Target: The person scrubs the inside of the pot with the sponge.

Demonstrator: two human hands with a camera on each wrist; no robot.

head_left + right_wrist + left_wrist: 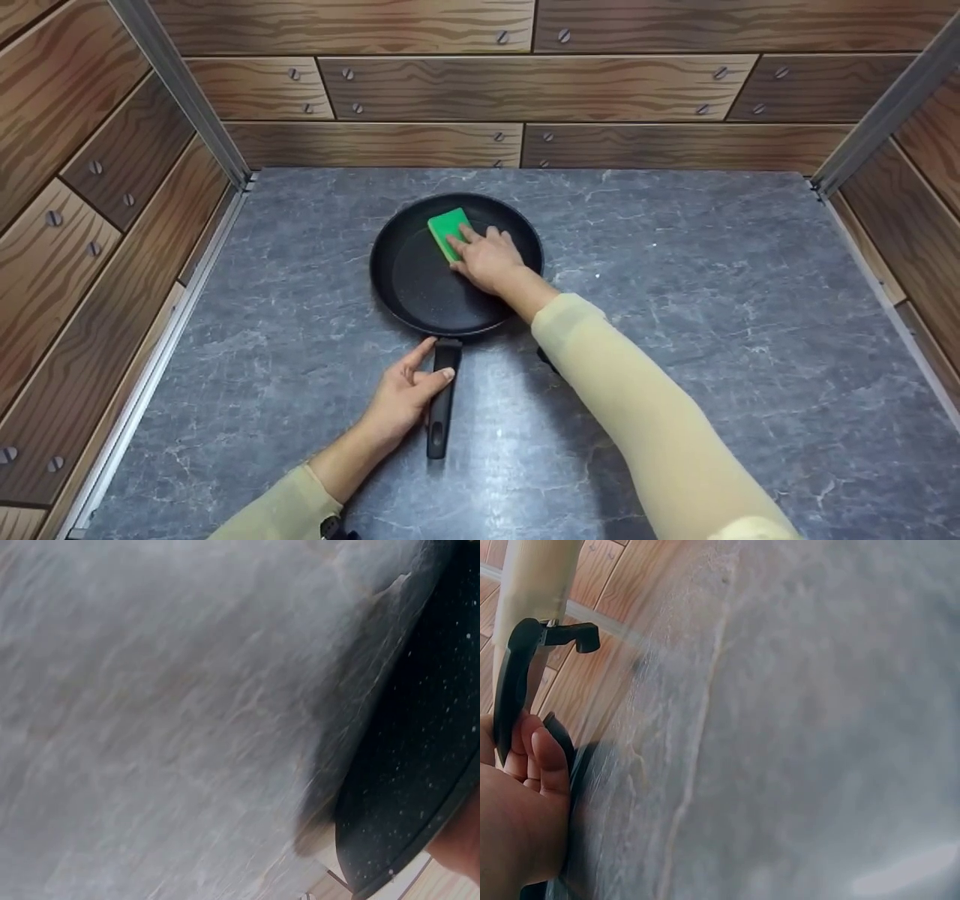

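Observation:
A black frying pan (420, 300) with a speckled inside lies on the grey surface, its handle (441, 412) pointing toward me. My left hand (397, 394) grips that handle near the pan, the thumb over its top. In the left wrist view the fingers of the left hand (525, 810) curl beneath the handle (508, 690). Inside the pan is a green sponge (448, 225) with a yellowish underside. My right hand (487, 259) presses it with fairly straight, spread fingers. The right wrist view shows the pan's outer wall (405, 765) and only a piece of the right hand (459, 840); the sponge is hidden there.
The grey marbled tabletop (712, 262) surrounds the pan. Wood-patterned panels (540, 86) stand behind it and on both sides, with metal corner posts (187, 90). My right sleeve (645, 397) crosses the near right part of the table.

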